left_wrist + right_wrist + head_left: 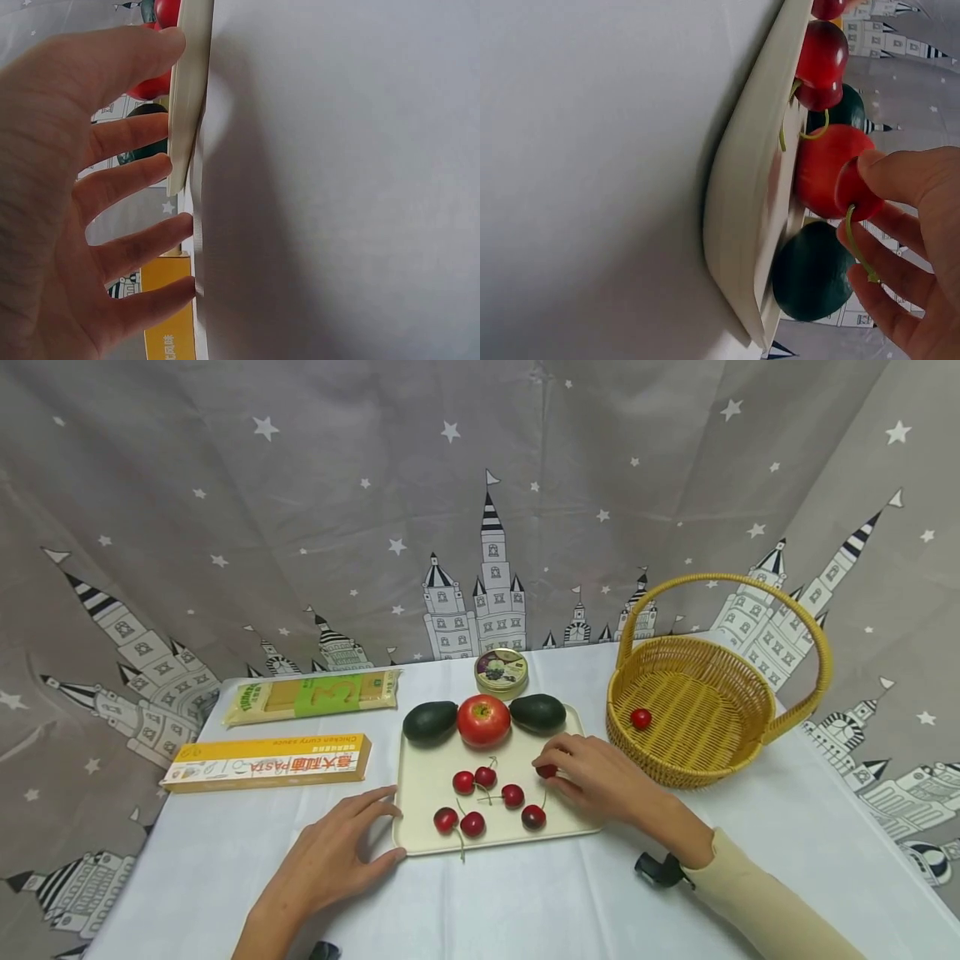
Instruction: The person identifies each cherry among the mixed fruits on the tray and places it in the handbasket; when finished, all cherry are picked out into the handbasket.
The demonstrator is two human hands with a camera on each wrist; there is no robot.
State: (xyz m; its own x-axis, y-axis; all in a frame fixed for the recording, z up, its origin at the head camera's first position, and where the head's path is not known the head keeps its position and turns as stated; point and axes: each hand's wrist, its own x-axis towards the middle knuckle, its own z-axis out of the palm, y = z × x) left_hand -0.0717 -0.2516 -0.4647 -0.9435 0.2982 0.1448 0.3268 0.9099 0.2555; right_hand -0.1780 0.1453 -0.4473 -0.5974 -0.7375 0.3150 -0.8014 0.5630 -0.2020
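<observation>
Between thumb and fingers, my right hand (600, 777) pinches a red cherry (851, 191) over the right side of a cream tray (420, 772); its green stem hangs down in the right wrist view. At the tray's left edge, my left hand (337, 852) rests with fingers spread, thumb and fingertips right at the rim. Several cherries (513, 796) with stems lie on the front half of the tray. Along its back sit a red apple (483, 721) and two dark green avocados, one left (430, 723) and one right (537, 713) of the apple.
A yellow wicker basket (693, 647) with a tall handle stands right of the tray, one cherry (641, 718) inside. Behind the tray is a round tin (501, 670). To the left lie a noodle packet (311, 697) and a yellow pasta box (262, 762).
</observation>
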